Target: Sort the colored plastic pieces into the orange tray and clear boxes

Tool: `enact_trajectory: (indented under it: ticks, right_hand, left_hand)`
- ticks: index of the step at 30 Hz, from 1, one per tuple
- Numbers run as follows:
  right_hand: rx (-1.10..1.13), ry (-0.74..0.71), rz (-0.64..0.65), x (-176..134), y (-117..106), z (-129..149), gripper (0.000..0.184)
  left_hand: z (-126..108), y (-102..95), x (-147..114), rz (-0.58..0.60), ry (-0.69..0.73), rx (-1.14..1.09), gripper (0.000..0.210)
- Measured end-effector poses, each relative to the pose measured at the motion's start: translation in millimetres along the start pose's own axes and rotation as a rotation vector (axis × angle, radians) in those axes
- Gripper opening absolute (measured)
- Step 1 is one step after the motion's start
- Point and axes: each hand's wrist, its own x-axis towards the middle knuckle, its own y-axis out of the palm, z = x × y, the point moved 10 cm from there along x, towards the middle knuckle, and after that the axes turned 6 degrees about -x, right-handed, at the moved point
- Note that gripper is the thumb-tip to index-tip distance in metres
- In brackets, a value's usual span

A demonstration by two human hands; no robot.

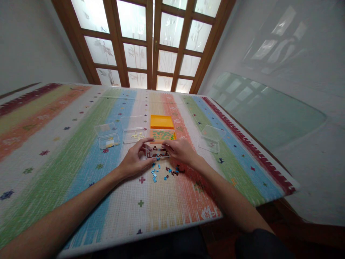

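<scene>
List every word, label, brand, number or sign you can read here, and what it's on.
No readable text anywhere.
Clear boxes: no legible label or brand.
Blue pieces and brown pieces: too small to tell whether anything is marked on them.
Tablecloth: plus-shaped figures, part of its pattern, not writing.

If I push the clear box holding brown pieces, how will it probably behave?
The clear box would probably slide, not roll, being low and flat-sided. Thin-sided, it looks stiff, perhaps brittle. The brown pieces lie loose inside and may scatter if it tips.
</scene>
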Motion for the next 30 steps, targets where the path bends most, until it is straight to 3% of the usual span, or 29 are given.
enact_trajectory:
  ticks: [6,11,16,22,25,30]
  right_hand:
    - [0.079,0.008,-0.041,-2,-7,0,0.027]
    - [0.454,-0.059,-0.126,-8,-28,5,0.023]
    - [0.764,-0.039,-0.12,-9,-27,3,0.018]
    - [0.638,-0.144,-0.189,-8,-27,6,0.007]
    - [0.585,-0.22,-0.243,-9,-31,11,0.01]
    - [0.535,-0.221,-0.272,-9,-32,13,0.004]
  left_hand:
    - [1,-0.7,-1,-0.005,-0.003,0.011,0.064]
    - [0,-0.3,-1,0.001,0.004,0.014,0.063]
    - [0,-0.3,-1,0.002,-0.001,0.013,0.063]
    - [0,0.3,0,0.008,0.001,0.011,0.063]
    - [0,0.3,0,0.009,0.005,0.014,0.064]
    - [-2,1.2,-1,0.02,0.012,0.012,0.061]
